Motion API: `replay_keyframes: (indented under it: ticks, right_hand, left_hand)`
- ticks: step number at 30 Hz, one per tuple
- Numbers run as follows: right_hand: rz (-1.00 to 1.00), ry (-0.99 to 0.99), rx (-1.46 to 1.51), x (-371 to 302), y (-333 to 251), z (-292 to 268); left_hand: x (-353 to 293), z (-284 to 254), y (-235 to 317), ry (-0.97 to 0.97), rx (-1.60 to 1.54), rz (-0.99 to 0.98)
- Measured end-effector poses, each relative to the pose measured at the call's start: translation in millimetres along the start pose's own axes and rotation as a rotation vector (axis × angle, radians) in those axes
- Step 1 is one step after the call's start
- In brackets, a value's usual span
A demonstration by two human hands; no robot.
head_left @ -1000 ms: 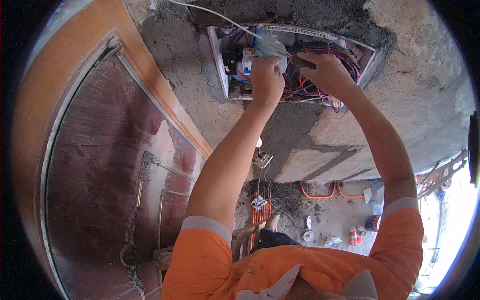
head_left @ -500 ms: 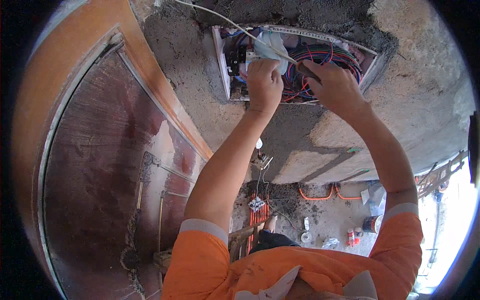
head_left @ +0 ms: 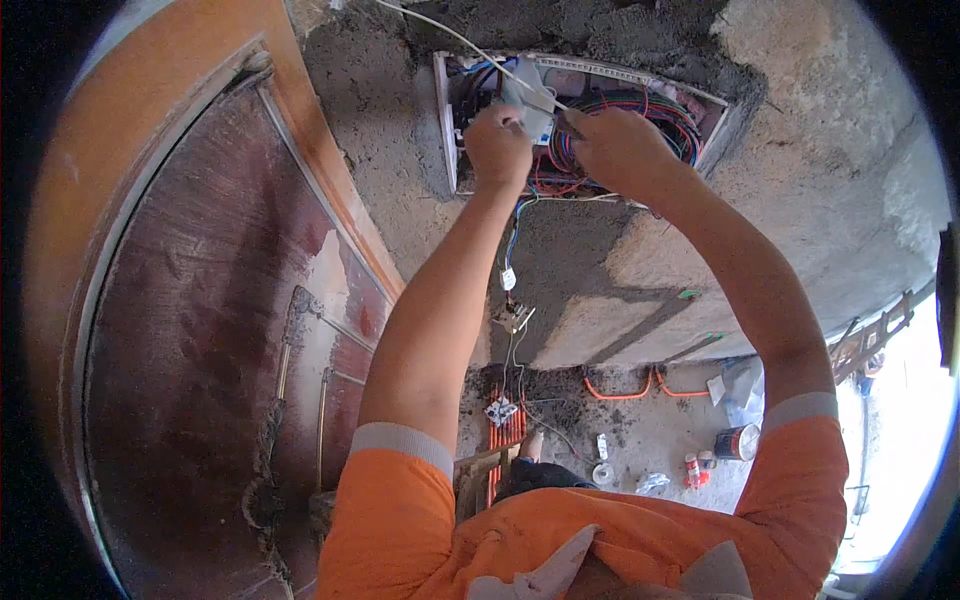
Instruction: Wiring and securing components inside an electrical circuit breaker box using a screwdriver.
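Both my hands work at a recessed electrical box point(head_left: 447, 125) in the wall. My left hand point(head_left: 498, 150) is closed in front of the box's left part; what its fingers hold is hidden. My right hand point(head_left: 628, 150) is closed at the box's middle, around a dark-handled tool point(head_left: 573, 122) that is mostly covered by the fingers. A white cable point(head_left: 465, 40) comes down from above and reaches the right hand's fingertips. Behind the hands lie a translucent plastic sheet point(head_left: 533, 80) and a large coil of red, blue and dark wires point(head_left: 675, 115).
A dark red door point(head_left: 190, 330) in an orange-brown frame point(head_left: 60, 200) stands at the left. Blue and white wires point(head_left: 514, 235) hang below the box. Orange conduits point(head_left: 505, 425), a paint can point(head_left: 737, 442) and a red bottle point(head_left: 692, 468) are on the floor.
My left hand has moved left across the box, and my right hand has shifted left too. The tool's handle shows less now. Wires hanging below the box have come into sight.
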State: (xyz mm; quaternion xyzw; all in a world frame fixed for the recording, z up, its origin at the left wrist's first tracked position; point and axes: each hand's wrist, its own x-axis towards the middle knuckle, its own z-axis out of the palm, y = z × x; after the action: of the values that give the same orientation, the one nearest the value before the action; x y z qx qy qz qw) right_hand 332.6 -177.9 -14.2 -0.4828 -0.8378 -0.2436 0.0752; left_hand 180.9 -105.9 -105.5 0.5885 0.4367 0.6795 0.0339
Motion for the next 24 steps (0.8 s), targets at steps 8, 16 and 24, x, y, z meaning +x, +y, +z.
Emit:
replay_keyframes:
  ticks: [8,16,24]
  right_hand:
    - [0.206,0.09,0.35,-52,3,-25]
    - [0.17,0.084,0.083,-32,-9,-18]
    - [0.289,0.173,0.3,-73,-2,-20]
  left_hand:
    - [-29,-2,33,-0.008,-0.117,0.224]
    - [-20,-5,13,0.0,-0.049,0.206]
    - [-48,-26,25,-0.127,-0.076,0.38]
